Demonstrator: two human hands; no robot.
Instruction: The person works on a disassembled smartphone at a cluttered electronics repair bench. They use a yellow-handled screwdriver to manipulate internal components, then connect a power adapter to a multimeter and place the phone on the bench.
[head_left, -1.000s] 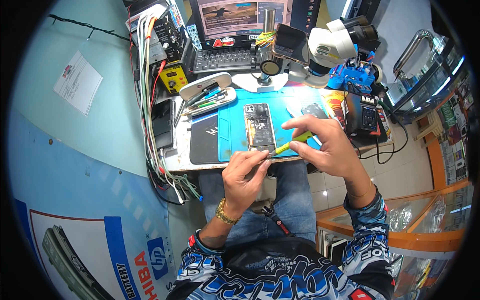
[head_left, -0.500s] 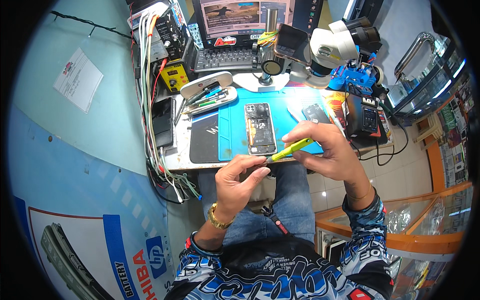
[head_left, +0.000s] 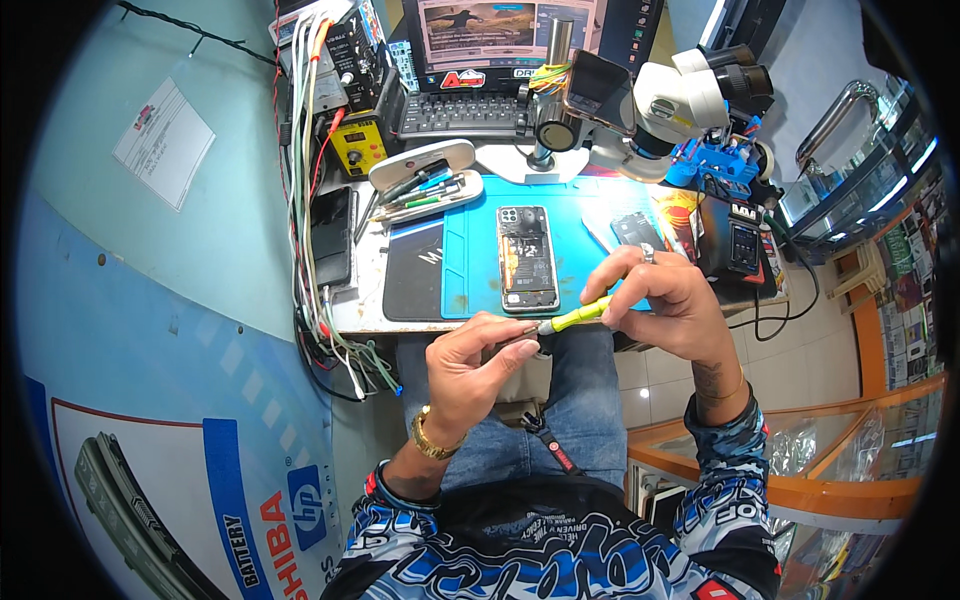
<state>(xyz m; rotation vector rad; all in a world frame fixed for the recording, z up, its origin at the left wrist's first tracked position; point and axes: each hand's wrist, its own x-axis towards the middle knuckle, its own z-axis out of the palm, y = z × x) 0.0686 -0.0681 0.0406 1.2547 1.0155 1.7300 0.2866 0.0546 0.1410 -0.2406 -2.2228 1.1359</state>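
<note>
My right hand point(head_left: 665, 305) pinches a yellow-green pen-shaped hand tool point(head_left: 578, 314) with a grey collar. Its working tip meets the fingertips of my left hand point(head_left: 477, 360), so I cannot tell what kind of tip it has. Thumb and forefinger of that left hand are closed on a small dark piece, mostly hidden by the fingers. Just beyond both hands, an opened smartphone point(head_left: 528, 265) lies on the blue work mat point(head_left: 475, 230), its battery and inner parts exposed. Apart from it, a dark phone back part point(head_left: 634, 229) rests on the mat's right side.
A microscope point(head_left: 672, 105) stands behind the mat, in front of a laptop point(head_left: 465, 118). To the left are an open tool case point(head_left: 420, 200), a dark phone point(head_left: 332, 237) and hanging cables point(head_left: 298, 180). A black box-shaped device point(head_left: 728, 245) sits at the right.
My right hand has tilted, its fingers shifting toward the back end of the tool, which now lies flatter. My left hand stays nearly in place. The whole view has shifted slightly.
</note>
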